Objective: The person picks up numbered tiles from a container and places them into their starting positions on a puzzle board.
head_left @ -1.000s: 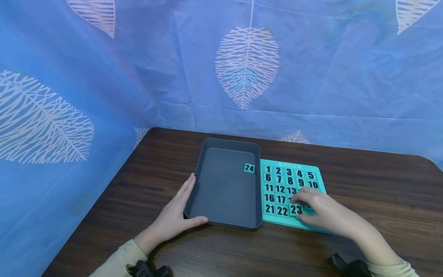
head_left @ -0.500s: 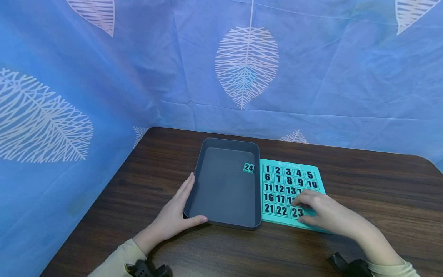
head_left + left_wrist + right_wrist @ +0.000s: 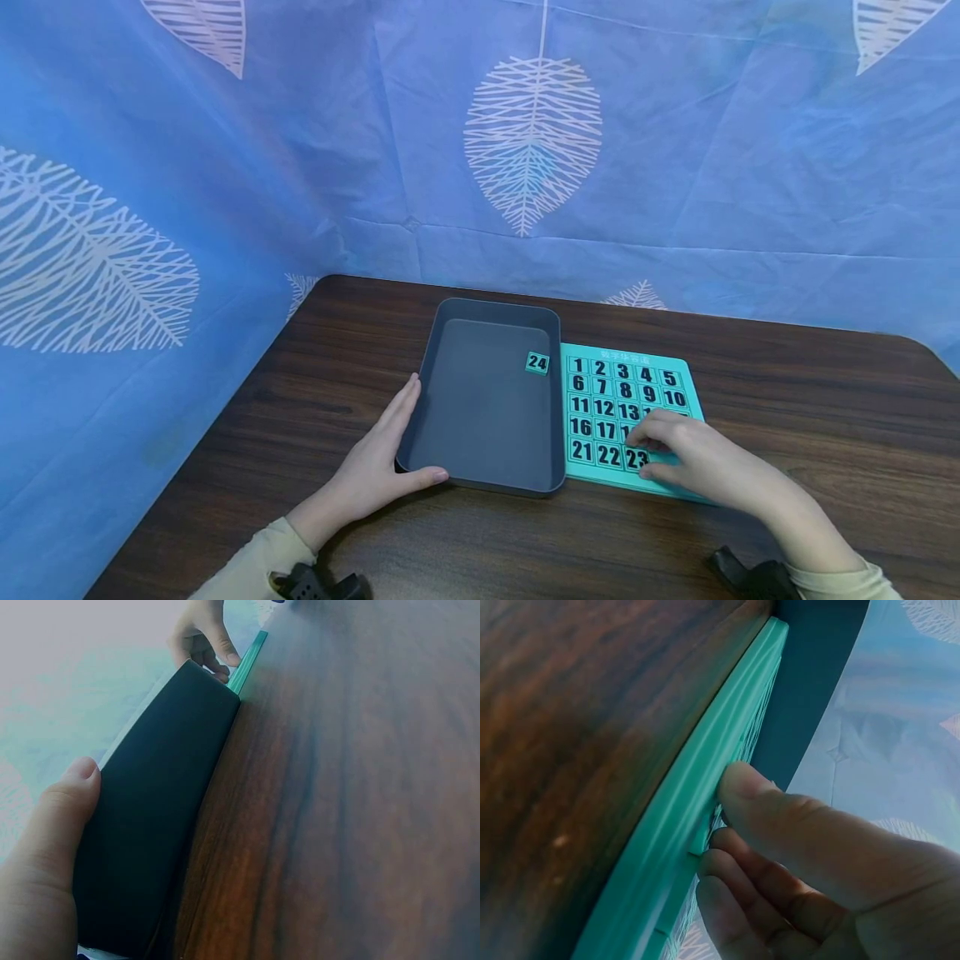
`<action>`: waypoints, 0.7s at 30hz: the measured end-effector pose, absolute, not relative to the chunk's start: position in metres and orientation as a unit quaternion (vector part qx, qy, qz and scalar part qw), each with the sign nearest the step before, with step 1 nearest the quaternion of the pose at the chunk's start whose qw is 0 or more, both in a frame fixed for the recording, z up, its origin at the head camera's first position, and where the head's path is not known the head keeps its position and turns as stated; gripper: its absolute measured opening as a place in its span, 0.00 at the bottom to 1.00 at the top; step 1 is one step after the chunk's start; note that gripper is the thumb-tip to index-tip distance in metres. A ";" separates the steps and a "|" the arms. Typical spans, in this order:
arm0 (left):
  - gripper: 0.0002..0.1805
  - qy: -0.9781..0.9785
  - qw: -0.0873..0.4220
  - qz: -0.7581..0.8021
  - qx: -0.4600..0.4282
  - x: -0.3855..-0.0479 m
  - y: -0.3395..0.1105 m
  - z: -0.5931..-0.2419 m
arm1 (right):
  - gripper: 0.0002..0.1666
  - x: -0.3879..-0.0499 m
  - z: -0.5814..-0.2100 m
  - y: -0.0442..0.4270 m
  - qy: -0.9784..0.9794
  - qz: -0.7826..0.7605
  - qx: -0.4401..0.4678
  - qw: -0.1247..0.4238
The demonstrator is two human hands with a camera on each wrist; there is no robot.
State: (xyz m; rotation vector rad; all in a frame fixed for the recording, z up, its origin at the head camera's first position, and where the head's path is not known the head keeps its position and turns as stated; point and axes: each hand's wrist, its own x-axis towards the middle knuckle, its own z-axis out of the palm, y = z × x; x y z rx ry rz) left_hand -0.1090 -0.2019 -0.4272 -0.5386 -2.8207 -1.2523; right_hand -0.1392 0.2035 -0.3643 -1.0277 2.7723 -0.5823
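Note:
A dark grey tray [image 3: 487, 400] lies on the table, with a teal number tile marked 24 [image 3: 537, 362] in its right part. My left hand [image 3: 367, 467] rests at the tray's near left corner, fingers straight along its side and thumb on the near wall. Against the tray's right side lies a teal number puzzle board [image 3: 592, 474] with rows of numbered tiles. With thumb and fingers, my right hand [image 3: 697, 454] pinches the number tile 23 [image 3: 637, 458] in the bottom row. That hand hides the board's lower right part. In the right wrist view the thumb [image 3: 780, 817] touches the board's near edge.
The dark wooden table [image 3: 810, 400] extends right of the board and in front of the tray. A blue cloth [image 3: 360, 167] with white leaf prints hangs behind and to the left. Black wrist straps show at the bottom.
My right hand has shifted the number tile 23 slightly toward me, then left, close beside the tile 22. My left hand and the tray have stayed put.

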 end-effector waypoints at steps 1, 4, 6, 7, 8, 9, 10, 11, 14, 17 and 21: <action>0.59 -0.901 0.004 -0.399 -0.172 -0.109 -0.202 -0.427 | 0.15 -0.139 -0.364 0.203 0.918 -0.194 -0.341 0.064; 0.59 -0.901 0.004 -0.398 -0.173 -0.109 -0.202 -0.426 | 0.14 -0.139 -0.365 0.202 0.916 -0.198 -0.344 0.058; 0.59 -0.901 0.004 -0.398 -0.173 -0.109 -0.202 -0.425 | 0.14 -0.139 -0.366 0.200 0.914 -0.204 -0.348 0.051; 0.59 -0.901 0.003 -0.398 -0.173 -0.109 -0.202 -0.425 | 0.13 -0.139 -0.366 0.199 0.912 -0.206 -0.350 0.048; 0.59 -0.901 0.004 -0.397 -0.174 -0.109 -0.202 -0.425 | 0.13 -0.139 -0.367 0.198 0.911 -0.207 -0.353 0.044; 0.59 -0.901 0.004 -0.397 -0.174 -0.109 -0.202 -0.425 | 0.13 -0.138 -0.367 0.197 0.911 -0.208 -0.354 0.043; 0.59 -0.901 0.004 -0.397 -0.173 -0.109 -0.202 -0.425 | 0.13 -0.138 -0.367 0.196 0.911 -0.209 -0.354 0.041; 0.59 -0.902 0.004 -0.396 -0.173 -0.109 -0.202 -0.425 | 0.13 -0.138 -0.367 0.195 0.911 -0.210 -0.354 0.040; 0.59 -0.903 0.005 -0.394 -0.170 -0.109 -0.202 -0.426 | 0.13 -0.137 -0.367 0.192 0.913 -0.207 -0.350 0.040; 0.60 -0.904 0.004 -0.392 -0.170 -0.109 -0.201 -0.426 | 0.13 -0.136 -0.367 0.190 0.915 -0.202 -0.347 0.043; 0.59 -0.903 0.001 -0.394 -0.171 -0.109 -0.201 -0.425 | 0.14 -0.135 -0.366 0.190 0.917 -0.198 -0.342 0.045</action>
